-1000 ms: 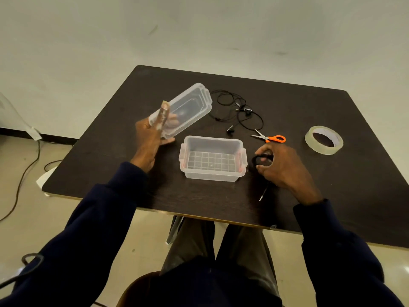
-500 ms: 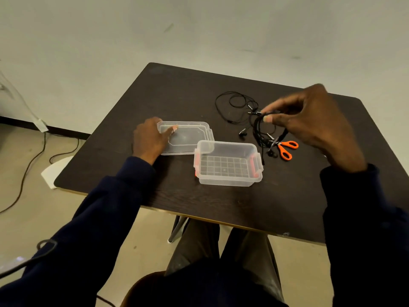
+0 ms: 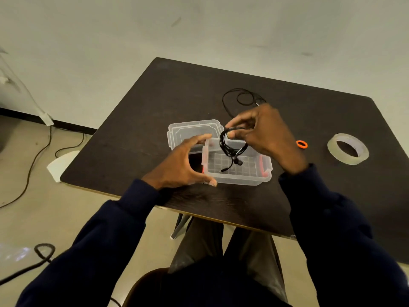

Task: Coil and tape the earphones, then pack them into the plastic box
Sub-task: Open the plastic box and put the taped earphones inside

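Observation:
A clear plastic box with red latches stands open near the table's front edge. My right hand pinches a coiled black earphone bundle above the box, with its plug and an earbud hanging down inside. My left hand grips the box's left end, thumb at the front corner and fingers at the back rim. The clear lid lies flat just behind the box on the left. A second, loose black earphone cable lies farther back, partly hidden by my right hand.
A roll of clear tape lies on the dark table at the right. One orange scissor handle shows beside my right wrist. Cables and white paper lie on the floor to the left.
My right hand has carried the coiled earphones left and down over the box. My left hand left the lid on the table and took hold of the box's left end.

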Available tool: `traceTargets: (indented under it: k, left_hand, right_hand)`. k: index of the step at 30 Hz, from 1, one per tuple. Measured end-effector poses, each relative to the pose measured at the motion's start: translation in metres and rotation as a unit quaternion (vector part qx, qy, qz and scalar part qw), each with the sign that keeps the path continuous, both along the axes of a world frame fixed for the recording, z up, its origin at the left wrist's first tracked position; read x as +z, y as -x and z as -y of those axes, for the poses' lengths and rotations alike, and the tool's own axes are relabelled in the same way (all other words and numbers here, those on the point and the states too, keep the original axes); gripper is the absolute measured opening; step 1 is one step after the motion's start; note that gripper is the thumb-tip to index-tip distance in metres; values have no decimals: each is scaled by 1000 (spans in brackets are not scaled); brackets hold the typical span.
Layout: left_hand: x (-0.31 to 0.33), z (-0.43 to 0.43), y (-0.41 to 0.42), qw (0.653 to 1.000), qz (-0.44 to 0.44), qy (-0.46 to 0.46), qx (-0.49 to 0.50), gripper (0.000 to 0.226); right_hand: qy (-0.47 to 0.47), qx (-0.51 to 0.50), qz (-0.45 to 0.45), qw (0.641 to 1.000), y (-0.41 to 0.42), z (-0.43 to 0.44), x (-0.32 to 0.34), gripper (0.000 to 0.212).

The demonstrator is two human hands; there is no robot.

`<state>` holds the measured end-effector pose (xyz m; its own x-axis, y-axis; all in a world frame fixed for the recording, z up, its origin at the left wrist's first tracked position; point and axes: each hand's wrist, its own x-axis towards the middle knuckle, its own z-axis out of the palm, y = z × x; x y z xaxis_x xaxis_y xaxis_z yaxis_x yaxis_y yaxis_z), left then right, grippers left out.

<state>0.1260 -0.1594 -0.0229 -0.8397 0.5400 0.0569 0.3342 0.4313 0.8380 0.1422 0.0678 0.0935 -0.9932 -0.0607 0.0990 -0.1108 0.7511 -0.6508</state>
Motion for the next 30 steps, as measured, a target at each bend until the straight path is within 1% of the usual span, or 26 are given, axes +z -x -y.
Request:
traceTargets:
  k: [3,6,12,16,18,20,22,26,30]
  left_hand:
    - [-2,-5,4,1000,-3,-3,-9,118]
    - [-1,-9,6,1000,-5,13,-17,116]
    - [-2,-17,7,1000,1,10,-17,113]
    - [-1,-17,6,1000,-4,2,-19,113]
    - [-1,-18,5,1000,-6,4,-14,113]
    - [-2,-18,5,1000,-6,4,-13,113]
    - [-3,-18,5,1000,-5,1,-13,112]
    - [-2,-18,4,1000,-6,-7,-13,112]
    - [0,-18,3,1000,-4,-7,-14,112]
  right_hand:
    - [1,-12,35,999,2,1,-20,21]
    - [-3,-22,35,999,5,-2,-29,21]
    - [-41,-38,-39,998,-6,1,-33,11]
    - [-70,-52,-68,994,-14,0,-44,6]
    - [-119,-66,-93,986,-17,2,-51,8]
    - [-157,-72,-98,980,-18,3,-55,9]
    - [-185,-66,-91,976,-15,1,-57,10]
    - [-294,-45,-59,953,-16,3,-61,14]
    - [-346,-15,-47,937,-19,4,-62,23]
